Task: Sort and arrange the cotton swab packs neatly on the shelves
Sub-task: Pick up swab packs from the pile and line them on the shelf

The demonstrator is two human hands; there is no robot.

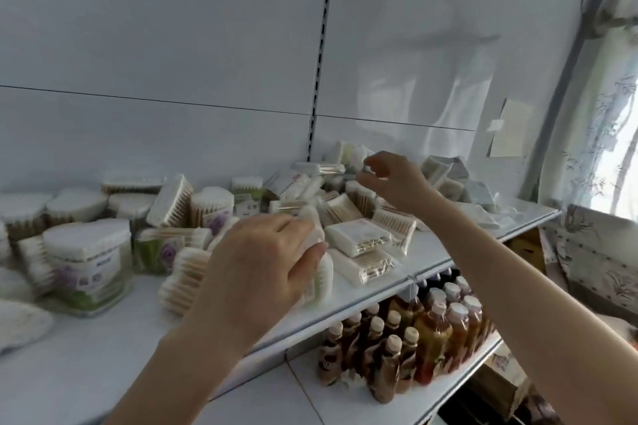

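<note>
Many cotton swab packs lie jumbled on the white upper shelf (424, 248). Round and heart-shaped tubs (88, 252) stand at the left, and flat clear packs (359, 238) are piled in the middle and at the back right. My left hand (262, 262) is near the shelf's front, its fingers curled round a white swab pack (322, 281). Farther back, my right hand (393, 183) hovers over the pile with curled fingers, beside a clear pack (319, 168) lying on top. Whether it pinches anything is unclear.
Brown and orange drink bottles (400, 338) stand in rows on the lower shelf (300, 386). The white back panel (172, 62) rises behind the packs. A patterned curtain (593, 155) and patterned boxes (600, 266) are at the right. A paper note (509, 129) sticks to the panel.
</note>
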